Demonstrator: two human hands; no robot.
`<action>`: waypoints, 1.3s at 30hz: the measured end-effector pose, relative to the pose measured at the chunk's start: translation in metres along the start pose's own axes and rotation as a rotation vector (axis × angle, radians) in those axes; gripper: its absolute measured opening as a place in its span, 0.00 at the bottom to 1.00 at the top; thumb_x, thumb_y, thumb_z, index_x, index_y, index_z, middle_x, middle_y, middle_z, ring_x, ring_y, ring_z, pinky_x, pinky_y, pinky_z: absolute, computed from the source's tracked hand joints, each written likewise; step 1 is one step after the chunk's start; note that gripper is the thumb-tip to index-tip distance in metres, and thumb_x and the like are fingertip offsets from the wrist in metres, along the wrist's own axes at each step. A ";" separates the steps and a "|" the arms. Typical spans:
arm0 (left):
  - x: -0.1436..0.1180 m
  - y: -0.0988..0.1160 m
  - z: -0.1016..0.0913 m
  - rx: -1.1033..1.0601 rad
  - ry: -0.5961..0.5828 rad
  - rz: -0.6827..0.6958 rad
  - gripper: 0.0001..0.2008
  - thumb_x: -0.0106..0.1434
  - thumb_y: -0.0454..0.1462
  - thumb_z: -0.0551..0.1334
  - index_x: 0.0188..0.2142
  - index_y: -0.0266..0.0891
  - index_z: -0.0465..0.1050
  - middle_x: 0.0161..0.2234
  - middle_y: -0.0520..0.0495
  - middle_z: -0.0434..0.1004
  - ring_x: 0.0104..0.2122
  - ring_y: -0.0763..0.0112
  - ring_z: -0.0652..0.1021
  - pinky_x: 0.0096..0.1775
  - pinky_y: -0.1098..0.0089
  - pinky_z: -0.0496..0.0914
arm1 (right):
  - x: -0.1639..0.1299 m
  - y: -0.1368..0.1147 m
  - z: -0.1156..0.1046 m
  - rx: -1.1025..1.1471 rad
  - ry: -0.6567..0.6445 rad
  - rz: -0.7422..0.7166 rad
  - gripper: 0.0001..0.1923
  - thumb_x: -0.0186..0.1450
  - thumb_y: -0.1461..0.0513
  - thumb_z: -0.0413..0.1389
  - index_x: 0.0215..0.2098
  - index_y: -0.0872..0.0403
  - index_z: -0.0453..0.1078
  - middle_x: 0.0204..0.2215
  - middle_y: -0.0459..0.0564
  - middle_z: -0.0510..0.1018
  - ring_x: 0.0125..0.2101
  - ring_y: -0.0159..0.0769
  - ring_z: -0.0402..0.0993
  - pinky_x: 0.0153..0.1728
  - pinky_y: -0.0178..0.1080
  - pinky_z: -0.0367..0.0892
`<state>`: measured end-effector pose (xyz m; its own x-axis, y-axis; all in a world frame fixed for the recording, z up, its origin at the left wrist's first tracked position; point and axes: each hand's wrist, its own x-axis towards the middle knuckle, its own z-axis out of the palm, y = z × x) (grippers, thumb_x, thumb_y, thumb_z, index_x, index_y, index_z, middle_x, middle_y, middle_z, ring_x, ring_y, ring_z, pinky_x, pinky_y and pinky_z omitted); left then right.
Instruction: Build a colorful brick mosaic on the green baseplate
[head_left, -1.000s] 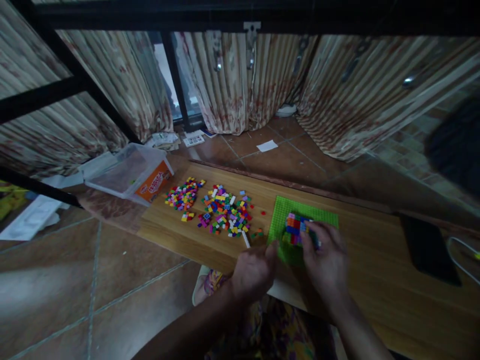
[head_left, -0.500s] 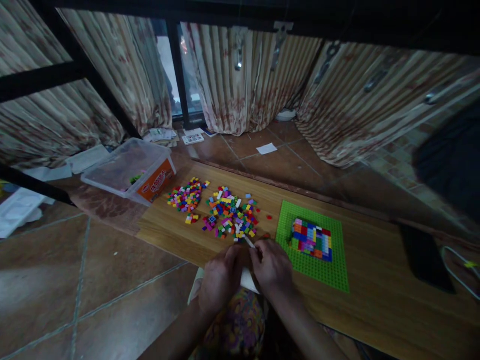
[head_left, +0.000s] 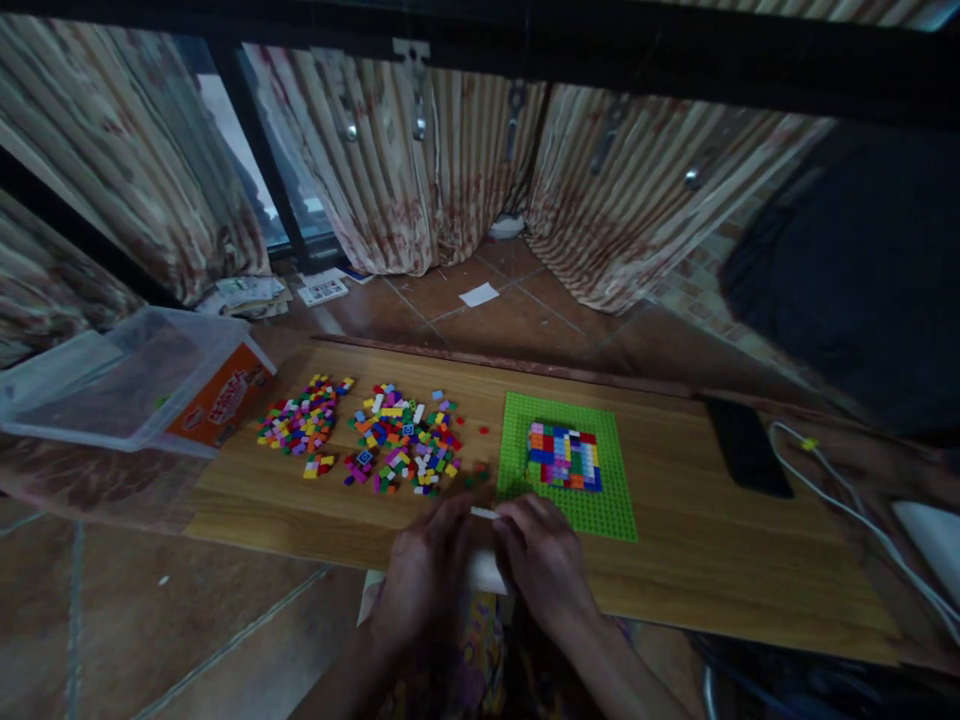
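Two hands meet at the near edge of the wooden board (head_left: 712,560), and between them is a small white strip (head_left: 484,513), thin and pale, maybe a slim brick or a plastic tool; the picture is too dark to say which. The left hand (head_left: 427,570) and the right hand (head_left: 547,565) both have the fingers curled in toward this strip. The fingertips seem to pinch its two ends, but how tightly I cannot tell.

Just behind the right hand lies a green baseplate (head_left: 607,510) with a patch of coloured bricks (head_left: 564,456) pressed on it. To the left are two loose heaps of small bricks (head_left: 401,440), and further left a clear plastic box (head_left: 135,385). A black phone (head_left: 746,445) lies well apart at the right.

The strip looks very light, stiff and smooth, so it may slip easily; I judge that holding it at the ends with the fingertips is best.
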<state>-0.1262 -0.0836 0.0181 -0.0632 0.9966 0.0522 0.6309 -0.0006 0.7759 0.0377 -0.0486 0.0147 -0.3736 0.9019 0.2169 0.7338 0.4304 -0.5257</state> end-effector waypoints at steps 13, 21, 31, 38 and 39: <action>0.040 0.040 0.045 -0.128 -0.091 -0.074 0.18 0.64 0.34 0.57 0.53 0.39 0.70 0.37 0.47 0.80 0.36 0.69 0.78 0.40 0.70 0.72 | 0.017 0.066 -0.050 -0.079 0.164 0.068 0.09 0.69 0.61 0.52 0.39 0.52 0.75 0.36 0.52 0.75 0.38 0.41 0.70 0.42 0.43 0.67; 0.048 0.052 0.061 -0.118 -0.166 -0.142 0.22 0.62 0.36 0.57 0.57 0.38 0.67 0.35 0.48 0.79 0.28 0.71 0.76 0.33 0.71 0.69 | 0.029 0.080 -0.046 -0.074 0.203 0.089 0.09 0.67 0.60 0.54 0.37 0.48 0.78 0.36 0.51 0.75 0.39 0.42 0.70 0.40 0.43 0.68; 0.049 0.049 0.064 -0.167 -0.168 -0.168 0.24 0.62 0.36 0.57 0.59 0.38 0.65 0.34 0.50 0.79 0.28 0.72 0.76 0.33 0.72 0.69 | 0.025 0.081 -0.039 0.139 0.284 0.189 0.07 0.64 0.58 0.58 0.35 0.46 0.79 0.36 0.49 0.75 0.39 0.40 0.70 0.41 0.42 0.69; 0.050 0.050 0.066 -0.137 -0.204 -0.179 0.25 0.62 0.36 0.57 0.60 0.41 0.63 0.35 0.50 0.79 0.26 0.72 0.76 0.31 0.72 0.68 | 0.029 0.075 -0.038 0.094 0.313 0.244 0.06 0.63 0.60 0.58 0.35 0.48 0.79 0.36 0.51 0.75 0.41 0.42 0.71 0.44 0.45 0.68; 0.050 0.050 0.066 -0.137 -0.206 -0.177 0.26 0.62 0.37 0.57 0.60 0.41 0.62 0.35 0.50 0.79 0.26 0.72 0.76 0.31 0.72 0.68 | 0.029 0.075 -0.039 0.109 0.326 0.255 0.06 0.63 0.60 0.58 0.36 0.48 0.78 0.36 0.51 0.75 0.41 0.42 0.71 0.44 0.45 0.68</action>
<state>-0.0466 -0.0283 0.0181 0.0040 0.9780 -0.2087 0.5127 0.1771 0.8401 0.1036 0.0113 0.0135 0.0241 0.9511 0.3078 0.7084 0.2010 -0.6766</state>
